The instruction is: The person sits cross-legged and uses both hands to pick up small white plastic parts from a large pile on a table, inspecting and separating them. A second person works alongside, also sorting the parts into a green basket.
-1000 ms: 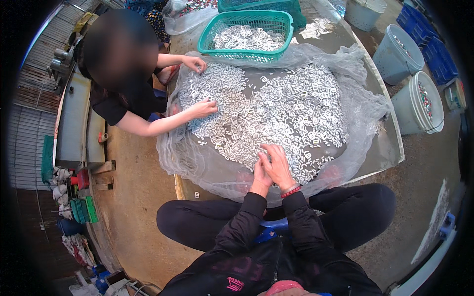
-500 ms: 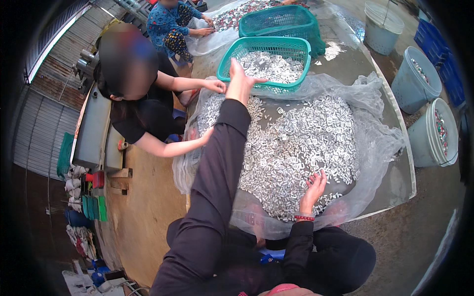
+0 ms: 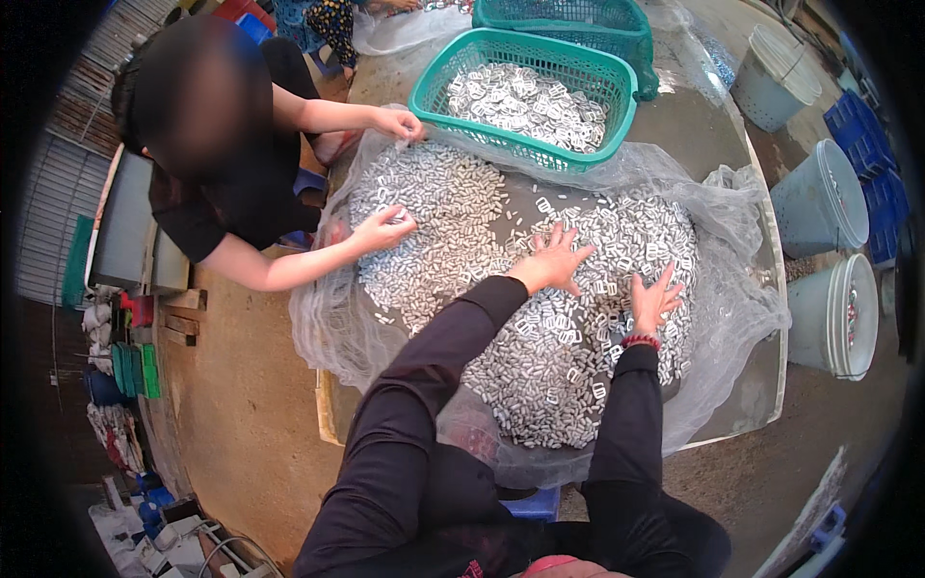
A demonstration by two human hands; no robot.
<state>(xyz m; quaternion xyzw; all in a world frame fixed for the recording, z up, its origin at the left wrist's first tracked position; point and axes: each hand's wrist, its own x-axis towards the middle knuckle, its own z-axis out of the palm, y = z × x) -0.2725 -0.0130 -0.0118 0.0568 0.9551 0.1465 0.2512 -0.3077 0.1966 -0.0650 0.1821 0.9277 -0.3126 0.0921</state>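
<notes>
A wide heap of small silvery pellets [image 3: 540,385] lies on a translucent mesh sheet [image 3: 723,318], mixed with flat, slotted metal buckles [image 3: 554,323]. My left hand [image 3: 556,260] rests on the middle of the heap, fingers spread, with nothing held. To its right, my right hand [image 3: 655,301], with a red bead bracelet at the wrist, also touches the pieces with fingers apart. Beyond the heap stands a green plastic basket [image 3: 617,144] containing many similar buckles [image 3: 525,106].
A person in black sits at the left, hands [image 3: 385,229] over a pellet-covered part of the heap. Behind the basket is another green basket [image 3: 578,19]. Several pale buckets [image 3: 819,202] and blue crates [image 3: 862,135] stand at the right. Someone else works at the far edge.
My left hand has drawn back from the basket onto the heap. My right hand has moved farther in and to the right. The head view has shifted.
</notes>
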